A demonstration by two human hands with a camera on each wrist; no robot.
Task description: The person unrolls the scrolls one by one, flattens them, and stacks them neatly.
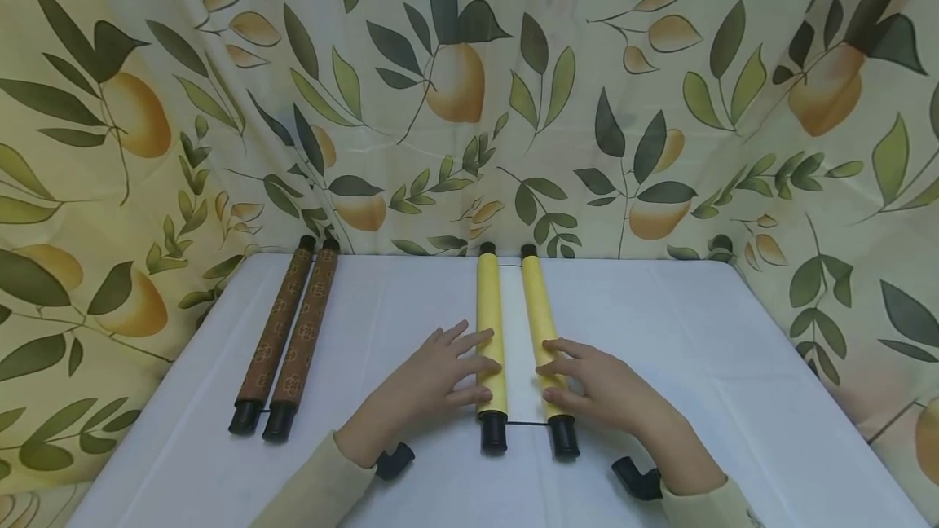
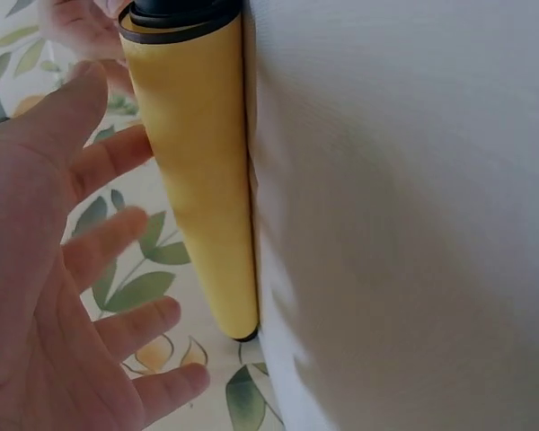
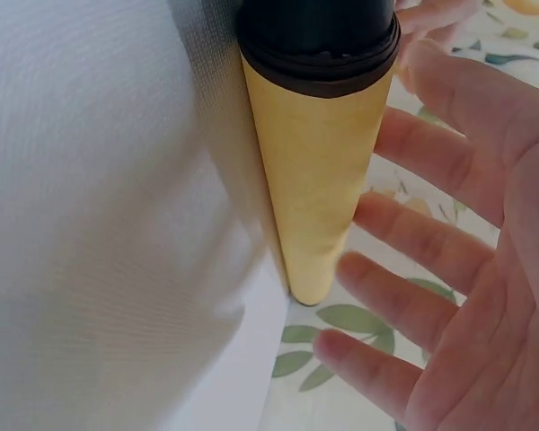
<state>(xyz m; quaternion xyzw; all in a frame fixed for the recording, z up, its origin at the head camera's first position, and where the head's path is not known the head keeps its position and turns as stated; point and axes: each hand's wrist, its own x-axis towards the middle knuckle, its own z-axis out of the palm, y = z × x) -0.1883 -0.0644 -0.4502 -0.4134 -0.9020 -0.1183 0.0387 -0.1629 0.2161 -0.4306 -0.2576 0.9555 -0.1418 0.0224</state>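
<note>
You are resting both arms over a white-covered bench, where a yellow scroll is lying in front of you, its left roll and right roll pointing away from you with a white strip showing between them. Your left hand is touching the left roll with loosely spread fingers, and your right hand is doing the same at the right roll; neither is grasping anything, the fingers lying fairly straight rather than wrapping round. How hard they are pressing, you cannot tell from these views. By coming in from opposite outer sides, you are probably giving each roll its own hand so that both are being steadied evenly. The black knobs at the near ends are sitting free of your fingers. A brown scroll is lying well to the left, its 2 rolls slanting close together, perhaps so that your arms are having room. Behind, a leaf-and-fruit cloth is hanging, likely serving as a backdrop.
</note>
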